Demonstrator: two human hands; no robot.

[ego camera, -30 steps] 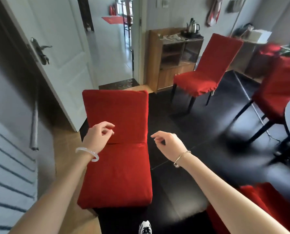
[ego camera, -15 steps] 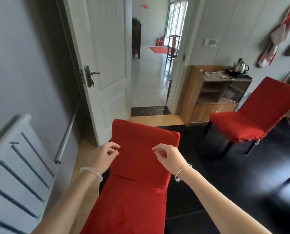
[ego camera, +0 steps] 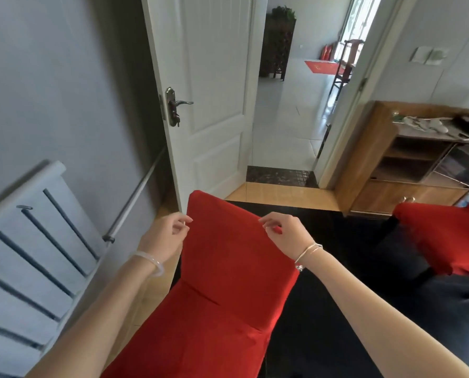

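A chair with a red fabric cover (ego camera: 227, 271) stands right in front of me, its backrest toward the doorway. My left hand (ego camera: 164, 236) hovers at the backrest's upper left edge with loosely curled fingers and holds nothing; a pale bangle sits on that wrist. My right hand (ego camera: 285, 234) hangs over the upper right part of the backrest, fingers loosely curled, also without anything in it. A thin bracelet is on the right wrist. I cannot tell if either hand touches the fabric.
A white door (ego camera: 214, 91) stands open onto a tiled hallway. A grey radiator (ego camera: 31, 241) and a wall pipe (ego camera: 135, 197) lie at the left. A wooden cabinet (ego camera: 386, 170) and a second red chair (ego camera: 446, 236) are at the right, on dark glossy floor.
Both hands have moved up from the seat and lower backrest to the backrest's top corners. The chair is now closer and the view has swung left toward the door.
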